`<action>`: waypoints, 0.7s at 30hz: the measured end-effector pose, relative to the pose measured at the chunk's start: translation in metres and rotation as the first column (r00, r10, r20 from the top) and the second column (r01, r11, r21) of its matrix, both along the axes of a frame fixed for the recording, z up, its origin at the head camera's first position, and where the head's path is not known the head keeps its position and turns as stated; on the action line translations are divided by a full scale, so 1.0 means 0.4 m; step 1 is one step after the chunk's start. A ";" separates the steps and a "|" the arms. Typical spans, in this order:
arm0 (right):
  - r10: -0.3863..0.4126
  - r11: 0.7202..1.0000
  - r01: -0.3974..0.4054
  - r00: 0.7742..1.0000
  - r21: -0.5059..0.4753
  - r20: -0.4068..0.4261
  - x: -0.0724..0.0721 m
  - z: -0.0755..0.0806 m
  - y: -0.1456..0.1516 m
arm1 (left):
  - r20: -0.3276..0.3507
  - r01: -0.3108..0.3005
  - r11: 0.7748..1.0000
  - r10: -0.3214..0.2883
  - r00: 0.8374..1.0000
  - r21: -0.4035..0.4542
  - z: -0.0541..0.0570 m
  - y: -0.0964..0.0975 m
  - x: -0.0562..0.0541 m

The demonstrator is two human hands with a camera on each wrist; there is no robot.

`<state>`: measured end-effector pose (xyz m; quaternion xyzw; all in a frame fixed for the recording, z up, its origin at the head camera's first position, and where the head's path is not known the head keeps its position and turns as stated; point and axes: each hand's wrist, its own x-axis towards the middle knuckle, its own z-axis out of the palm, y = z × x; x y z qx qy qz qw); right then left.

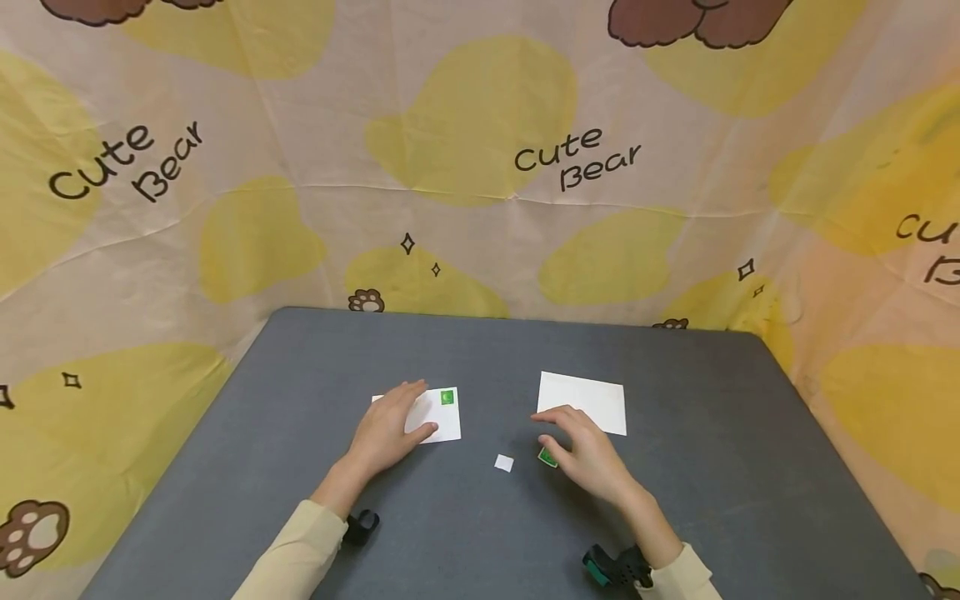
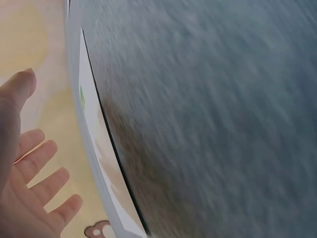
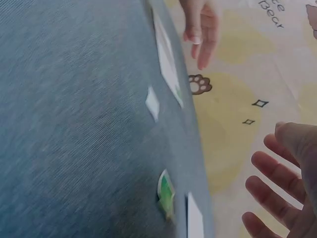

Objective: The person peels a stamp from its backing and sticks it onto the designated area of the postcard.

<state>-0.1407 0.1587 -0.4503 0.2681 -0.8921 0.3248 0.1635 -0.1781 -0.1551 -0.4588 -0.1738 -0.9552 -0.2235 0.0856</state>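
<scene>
My left hand [image 1: 384,429] hovers over a flat white envelope [image 1: 444,423], fingers spread and holding nothing. A small green stamp [image 1: 447,397] sits at that envelope's upper right corner. In the left wrist view the hand's shadow falls across the envelope [image 2: 101,144]. Above a loose green stamp [image 1: 547,457] is my right hand [image 1: 592,460], its fingers relaxed with nothing between them; it partly covers the stamp. Just beyond the right fingers lies a second, blank white envelope [image 1: 581,400]. Between the hands is a small white square of paper [image 1: 504,463].
All the papers lie on a dark grey table [image 1: 480,533]. A yellow-patterned cloth [image 1: 465,117] hangs behind its back edge and along the sides. Black straps with devices [image 1: 618,568] are worn on both wrists.
</scene>
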 end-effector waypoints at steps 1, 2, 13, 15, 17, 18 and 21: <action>-0.005 1.000 0.005 1.000 0.003 -0.001 0.002 -0.003 0.004 | -0.001 0.011 1.000 -0.011 1.000 -0.002 -0.001 0.007 -0.002; -0.012 1.000 0.012 1.000 0.009 -0.004 0.003 -0.006 0.008 | -0.004 0.021 1.000 -0.021 1.000 -0.004 -0.003 0.013 -0.004; -0.070 0.995 0.071 0.997 0.066 -0.008 0.012 -0.042 0.052 | 0.005 0.106 0.994 -0.106 0.994 -0.022 -0.015 0.079 -0.025; -0.079 0.994 0.079 0.997 0.077 -0.007 0.013 -0.048 0.058 | 0.001 0.116 0.993 -0.116 0.993 -0.019 -0.015 0.090 -0.028; -0.088 0.992 0.088 0.996 0.088 -0.002 0.015 -0.052 0.062 | -0.002 0.120 0.992 -0.120 0.993 -0.031 -0.014 0.102 -0.031; -0.091 0.992 0.091 0.996 0.091 0.001 0.016 -0.055 0.064 | -0.002 0.125 0.992 -0.125 0.992 -0.033 -0.014 0.108 -0.033; -0.100 0.990 0.097 0.995 0.104 0.019 0.019 -0.059 0.067 | 0.016 0.136 0.989 -0.136 0.991 -0.054 -0.014 0.129 -0.038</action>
